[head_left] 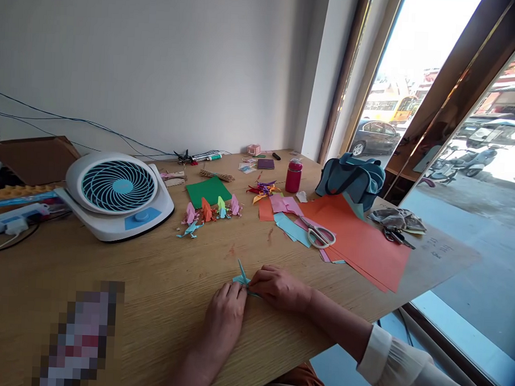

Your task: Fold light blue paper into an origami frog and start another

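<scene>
Between my two hands, close to the table's front, lies a light blue folded paper figure (242, 273) with one thin point sticking up. My left hand (227, 308) presses its lower left side with fingers together, covering part of the paper. From the right, the fingers of my right hand (278, 286) are closed in a pinch on the figure. Several finished origami figures stand further back: a pink one (190, 214), an orange one (206, 211), a green one (221, 207) and a blue one (190, 230).
A white fan (121, 193) stands left. Scissors (320, 237) lie on blue paper sheets (293, 230), beside large orange sheets (358, 243). Behind are a green sheet (210, 192), a red bottle (293, 176) and a blue bag (352, 177). The table edge (292, 365) runs close to me.
</scene>
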`<action>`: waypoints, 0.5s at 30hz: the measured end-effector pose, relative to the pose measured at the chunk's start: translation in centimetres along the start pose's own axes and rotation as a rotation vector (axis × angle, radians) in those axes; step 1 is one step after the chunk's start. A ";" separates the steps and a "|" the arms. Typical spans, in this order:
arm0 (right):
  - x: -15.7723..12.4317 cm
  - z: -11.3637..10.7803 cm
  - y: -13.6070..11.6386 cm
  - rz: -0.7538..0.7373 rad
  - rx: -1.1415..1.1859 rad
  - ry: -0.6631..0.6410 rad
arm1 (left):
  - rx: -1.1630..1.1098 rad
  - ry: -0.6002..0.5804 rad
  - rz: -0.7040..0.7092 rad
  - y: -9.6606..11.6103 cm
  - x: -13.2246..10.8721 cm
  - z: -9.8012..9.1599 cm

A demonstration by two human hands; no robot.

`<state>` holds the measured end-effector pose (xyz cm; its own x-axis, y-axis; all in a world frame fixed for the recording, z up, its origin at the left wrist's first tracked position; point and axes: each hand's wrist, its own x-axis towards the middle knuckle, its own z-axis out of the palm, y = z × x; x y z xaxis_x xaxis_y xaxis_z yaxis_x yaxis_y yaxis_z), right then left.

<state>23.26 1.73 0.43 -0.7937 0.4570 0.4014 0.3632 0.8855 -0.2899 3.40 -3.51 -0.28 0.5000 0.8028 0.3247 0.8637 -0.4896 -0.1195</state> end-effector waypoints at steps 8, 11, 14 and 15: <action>0.0 0.1 -0.1 0.004 0.032 0.035 | -0.109 -0.027 -0.024 -0.3 -0.4 -0.2; -0.2 0.1 -0.1 0.018 0.064 0.048 | -0.159 -0.077 -0.060 0.0 -0.2 -0.8; -0.4 -0.1 -0.3 0.037 0.110 0.059 | -0.189 -0.095 -0.105 0.4 -0.2 -1.2; -0.3 -0.5 -0.5 0.043 0.123 0.069 | -0.196 -0.090 -0.112 0.5 -0.3 -1.3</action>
<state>23.53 1.16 0.89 -0.7419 0.5027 0.4438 0.3301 0.8499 -0.4107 3.57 -4.42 0.74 0.4130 0.8787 0.2394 0.8897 -0.4454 0.0999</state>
